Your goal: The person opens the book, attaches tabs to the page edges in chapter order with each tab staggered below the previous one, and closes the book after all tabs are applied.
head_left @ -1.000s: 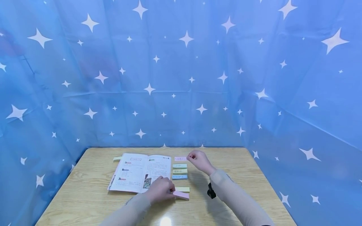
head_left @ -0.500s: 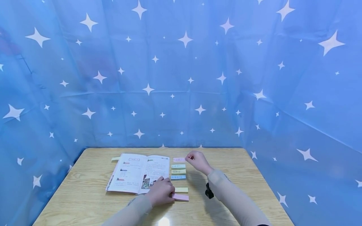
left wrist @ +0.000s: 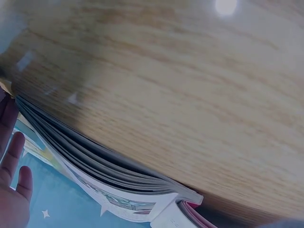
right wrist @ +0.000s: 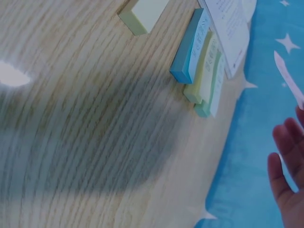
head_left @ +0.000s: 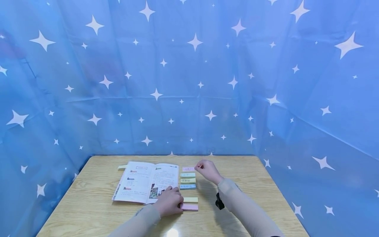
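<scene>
In the head view my right hand is raised at the far side of the table, its fingertips pinching the right end of a pink sticky note with handwriting on it. The right wrist view shows that slip standing up from the fingers, seen nearly edge-on. My left hand is low beside the book's right page, thumb and finger at the left end of a pink sticky note pad. A yellow pad lies just behind it. In the left wrist view the hand's other fingers are loosely extended; thumb and index are mostly hidden.
An open book lies left of the pads, a pale tab showing beyond its upper left edge. Between the hands are written-on green, yellow and blue pads in a column. A starry blue curtain surrounds the wooden table.
The pink pad at my left hand has turned from slanted to lying straight, in line with the yellow pad. The right hand keeps its pinch on the pink note, lowered very slightly.
</scene>
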`<state>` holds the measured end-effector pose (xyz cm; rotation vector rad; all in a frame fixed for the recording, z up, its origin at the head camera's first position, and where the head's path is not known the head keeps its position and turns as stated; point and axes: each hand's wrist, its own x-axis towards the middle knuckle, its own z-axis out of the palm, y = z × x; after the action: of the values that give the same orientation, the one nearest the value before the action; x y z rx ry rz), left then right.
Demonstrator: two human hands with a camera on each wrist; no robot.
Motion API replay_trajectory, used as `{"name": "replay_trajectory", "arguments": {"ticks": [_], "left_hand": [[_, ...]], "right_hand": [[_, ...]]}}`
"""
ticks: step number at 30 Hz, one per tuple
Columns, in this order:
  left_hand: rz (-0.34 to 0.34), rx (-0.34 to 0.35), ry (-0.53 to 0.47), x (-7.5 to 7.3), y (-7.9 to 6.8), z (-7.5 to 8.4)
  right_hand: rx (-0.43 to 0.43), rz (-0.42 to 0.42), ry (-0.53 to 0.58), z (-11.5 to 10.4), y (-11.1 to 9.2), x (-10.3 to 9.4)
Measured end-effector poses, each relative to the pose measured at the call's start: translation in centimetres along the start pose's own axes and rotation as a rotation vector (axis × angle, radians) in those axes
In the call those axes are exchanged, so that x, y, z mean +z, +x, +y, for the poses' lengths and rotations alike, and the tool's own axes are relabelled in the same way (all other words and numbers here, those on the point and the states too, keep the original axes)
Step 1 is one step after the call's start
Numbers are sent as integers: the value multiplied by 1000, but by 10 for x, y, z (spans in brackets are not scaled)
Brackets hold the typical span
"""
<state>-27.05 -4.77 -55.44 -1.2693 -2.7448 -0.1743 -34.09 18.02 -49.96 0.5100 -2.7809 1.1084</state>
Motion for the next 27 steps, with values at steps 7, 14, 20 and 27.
{"name": "replay_trajectory", "arguments": {"ticks": [7,14,20,27], "left_hand": [[-43,-18,-61,1,-8,3],[88,-13,-119,-7,-2,-7],[109,-82,-123,-11,3,-23],[155,-168,-116,-8,4,-38]], "right_hand": [[-42,-26,4,5,-2,15],[-10,19,12,2,7,17],[93,-45,110,1,11,22],[174,-77,187,1,12,25]]}}
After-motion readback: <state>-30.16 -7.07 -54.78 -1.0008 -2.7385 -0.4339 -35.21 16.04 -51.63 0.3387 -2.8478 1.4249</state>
